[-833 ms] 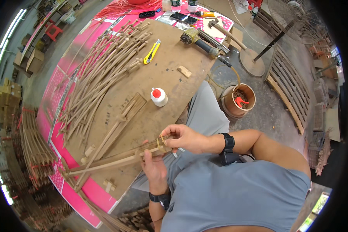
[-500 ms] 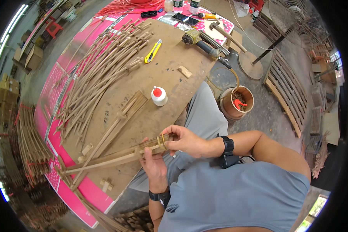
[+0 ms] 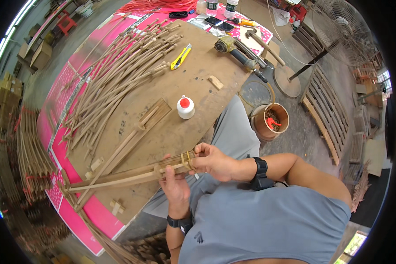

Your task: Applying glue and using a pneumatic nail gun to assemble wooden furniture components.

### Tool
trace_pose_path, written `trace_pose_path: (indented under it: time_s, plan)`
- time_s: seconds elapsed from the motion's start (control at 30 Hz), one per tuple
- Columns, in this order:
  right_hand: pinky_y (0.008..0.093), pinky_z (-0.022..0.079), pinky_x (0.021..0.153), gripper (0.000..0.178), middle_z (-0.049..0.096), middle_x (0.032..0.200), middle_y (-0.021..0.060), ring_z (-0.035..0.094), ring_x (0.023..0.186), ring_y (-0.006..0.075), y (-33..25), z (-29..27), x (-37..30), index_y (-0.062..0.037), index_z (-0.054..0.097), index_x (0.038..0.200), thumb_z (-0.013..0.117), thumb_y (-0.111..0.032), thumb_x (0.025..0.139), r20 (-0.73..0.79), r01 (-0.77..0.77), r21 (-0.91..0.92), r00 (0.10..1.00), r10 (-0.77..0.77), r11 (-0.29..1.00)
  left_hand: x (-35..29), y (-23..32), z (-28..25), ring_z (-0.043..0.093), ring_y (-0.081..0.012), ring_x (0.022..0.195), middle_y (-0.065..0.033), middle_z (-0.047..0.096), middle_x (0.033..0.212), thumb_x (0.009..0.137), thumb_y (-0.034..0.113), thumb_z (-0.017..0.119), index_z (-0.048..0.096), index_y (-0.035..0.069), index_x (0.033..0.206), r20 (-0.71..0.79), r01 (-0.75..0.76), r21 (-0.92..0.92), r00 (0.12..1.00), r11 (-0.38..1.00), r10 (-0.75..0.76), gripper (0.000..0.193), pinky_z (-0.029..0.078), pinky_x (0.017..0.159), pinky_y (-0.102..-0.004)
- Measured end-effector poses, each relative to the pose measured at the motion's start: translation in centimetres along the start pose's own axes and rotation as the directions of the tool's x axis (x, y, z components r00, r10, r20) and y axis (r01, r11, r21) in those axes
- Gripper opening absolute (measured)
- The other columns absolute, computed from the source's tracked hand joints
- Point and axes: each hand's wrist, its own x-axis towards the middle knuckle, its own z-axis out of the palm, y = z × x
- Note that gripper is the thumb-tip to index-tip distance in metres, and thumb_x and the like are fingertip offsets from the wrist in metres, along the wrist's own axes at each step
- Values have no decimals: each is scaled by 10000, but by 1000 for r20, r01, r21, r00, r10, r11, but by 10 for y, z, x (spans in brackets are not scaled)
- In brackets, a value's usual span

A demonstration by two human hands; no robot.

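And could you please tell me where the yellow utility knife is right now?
In the head view, the yellow utility knife lies on the brown board at upper centre, just right of the heap of wooden sticks.

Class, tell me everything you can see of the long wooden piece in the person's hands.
The long wooden piece looks narrow and brown, with a paler strip along its near side and a raised cross-part beside the left hand, which holds it. Yellowish bands loop around it near the right hand, whose fingers are at its right end. It slants leftward over the brown board, crossing another wooden piece; whether those touch is unclear.
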Motion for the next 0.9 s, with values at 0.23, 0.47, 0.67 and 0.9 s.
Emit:
trace_pose_path:
  time_s: [0.23, 0.47, 0.67, 0.9]
  plan:
    - [383, 565, 903, 286, 641, 1036, 67, 701, 940, 221, 5, -2, -4, -60, 495, 1134, 700, -57, 934, 138, 4, 108, 990, -19, 994, 0, 1, 0, 657, -218, 1084, -111, 657, 1223, 1006, 276, 671, 544, 20, 1371, 0, -20, 31, 1000, 999, 20, 463, 568, 867, -372]
    - [404, 430, 1117, 414, 621, 1288, 103, 581, 1237, 233, 4, 0, -10, -16, 508, 1303, 667, -127, 937, 287, 28, 91, 956, -53, 995, 2, 6, -2, 638, -225, 1129, -115, 641, 1250, 1008, 255, 666, 547, 21, 1360, 1, -17, 9, 1000, 1000, 17, 439, 553, 938, -406]
    - [415, 443, 1105, 434, 621, 1264, 150, 587, 1213, 293, -1, -14, -7, 5, 567, 1218, 521, -290, 904, 247, -127, 252, 967, 63, 959, 1, -5, -9, 589, -240, 1214, -107, 583, 1354, 1000, 220, 671, 532, 27, 1365, -36, -37, 21, 999, 999, 38, 435, 525, 998, -437]
    - [394, 535, 959, 380, 656, 1069, 146, 641, 977, 297, -21, -9, 2, -8, 637, 1068, 512, -324, 898, 258, -410, 218, 900, 352, 886, -12, -6, -17, 568, -258, 1248, -103, 572, 1353, 987, 211, 658, 516, 35, 1378, -28, -41, 57, 999, 997, 43, 452, 479, 1071, -478]
